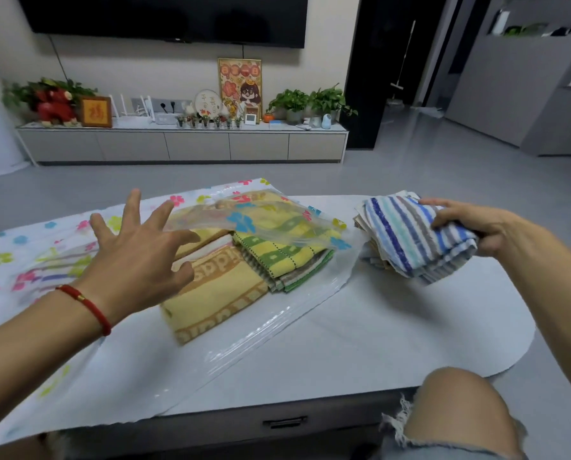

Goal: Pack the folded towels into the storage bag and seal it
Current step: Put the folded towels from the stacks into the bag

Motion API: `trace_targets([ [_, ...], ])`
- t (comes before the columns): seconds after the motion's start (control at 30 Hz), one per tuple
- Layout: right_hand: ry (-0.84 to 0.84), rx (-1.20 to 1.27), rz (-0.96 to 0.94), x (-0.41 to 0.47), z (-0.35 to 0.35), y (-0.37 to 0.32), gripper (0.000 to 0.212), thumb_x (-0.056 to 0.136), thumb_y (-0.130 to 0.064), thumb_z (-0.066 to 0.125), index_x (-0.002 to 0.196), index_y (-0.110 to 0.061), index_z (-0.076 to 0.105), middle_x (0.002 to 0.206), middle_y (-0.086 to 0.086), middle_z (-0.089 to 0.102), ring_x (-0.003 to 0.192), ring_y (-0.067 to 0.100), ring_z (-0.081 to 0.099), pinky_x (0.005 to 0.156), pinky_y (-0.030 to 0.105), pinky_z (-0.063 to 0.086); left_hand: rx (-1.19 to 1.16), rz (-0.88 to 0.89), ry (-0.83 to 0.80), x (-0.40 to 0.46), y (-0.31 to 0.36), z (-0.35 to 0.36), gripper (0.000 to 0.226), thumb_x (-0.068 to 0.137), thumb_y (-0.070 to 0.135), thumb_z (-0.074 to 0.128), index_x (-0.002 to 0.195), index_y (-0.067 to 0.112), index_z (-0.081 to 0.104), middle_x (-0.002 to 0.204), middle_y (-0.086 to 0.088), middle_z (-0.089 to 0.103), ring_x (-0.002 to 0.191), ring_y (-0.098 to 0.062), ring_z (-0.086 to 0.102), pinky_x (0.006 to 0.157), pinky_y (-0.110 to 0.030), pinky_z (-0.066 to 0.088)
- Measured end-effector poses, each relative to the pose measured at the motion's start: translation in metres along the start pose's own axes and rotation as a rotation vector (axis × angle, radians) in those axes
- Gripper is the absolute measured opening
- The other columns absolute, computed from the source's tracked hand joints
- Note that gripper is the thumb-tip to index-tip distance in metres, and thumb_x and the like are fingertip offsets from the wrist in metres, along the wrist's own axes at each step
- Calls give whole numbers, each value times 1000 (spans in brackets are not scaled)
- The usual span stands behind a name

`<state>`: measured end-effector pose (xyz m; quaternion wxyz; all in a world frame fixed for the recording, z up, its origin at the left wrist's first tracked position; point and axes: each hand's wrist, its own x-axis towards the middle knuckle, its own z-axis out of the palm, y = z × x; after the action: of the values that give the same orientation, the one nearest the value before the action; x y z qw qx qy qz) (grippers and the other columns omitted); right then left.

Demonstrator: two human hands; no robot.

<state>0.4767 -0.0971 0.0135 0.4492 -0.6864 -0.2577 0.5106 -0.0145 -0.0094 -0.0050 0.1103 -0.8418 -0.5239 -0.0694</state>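
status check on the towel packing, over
Left hand open, fingers spread above the storage bag. Right hand gripping striped towel stack. Yellow towels half in the unsealed bag mouth.

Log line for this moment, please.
left hand: open over bag | right hand: holds striped towels | yellow towels at bag mouth | unsealed

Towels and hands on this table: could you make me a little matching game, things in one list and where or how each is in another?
Things:
1. blue striped towel
2. yellow lettered towel
3. left hand
4. storage bag

States:
A. spread open, fingers apart
B. flower-printed, lying open-mouthed on the table
C. gripped by the right hand
D. lying at the bag's mouth

Pairs: 1-C, 2-D, 3-A, 4-B
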Motion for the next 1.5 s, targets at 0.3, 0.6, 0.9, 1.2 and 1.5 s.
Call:
trace_targets([
  [0.3,-417,200,1,-99,102,80,60,72,2,67,126,-25,73,133,9,70,115,36,70,83,48,63,143,-13,-213,-50,-60,1,52,82,60,51,134,52,46,160,8,25,147,-42,-7,100,-84,6],
  [0.6,-546,355,-96,-60,318,88,49,90,10,50,121,-18,75,132,7,69,111,32,72,87,43,63,136,2,-51,-36,-58,-35,62,85,55,49,140,27,42,161,12,22,148,-43,0,95,-86,6],
  [0.9,28,-22,-350,-1,399,144,29,100,-13,63,126,-25,62,131,5,64,94,12,65,58,3,47,129,0,-23,-31,-59,-39,68,82,59,41,142,27,41,161,13,23,148,-41,-4,95,-86,3],
  [1.2,22,-635,-311,-5,378,139,64,89,-33,70,143,-22,38,139,17,32,111,40,58,99,45,54,85,30,31,-34,-58,-31,67,84,60,45,144,30,38,160,14,24,149,-40,-3,97,-85,2],
  [1.5,198,-464,-394,14,332,131,39,89,-20,63,128,-17,62,121,12,65,95,29,68,87,43,59,65,16,31,-40,-44,-17,72,84,69,46,148,40,27,163,11,15,148,-42,-5,99,-84,2],
])
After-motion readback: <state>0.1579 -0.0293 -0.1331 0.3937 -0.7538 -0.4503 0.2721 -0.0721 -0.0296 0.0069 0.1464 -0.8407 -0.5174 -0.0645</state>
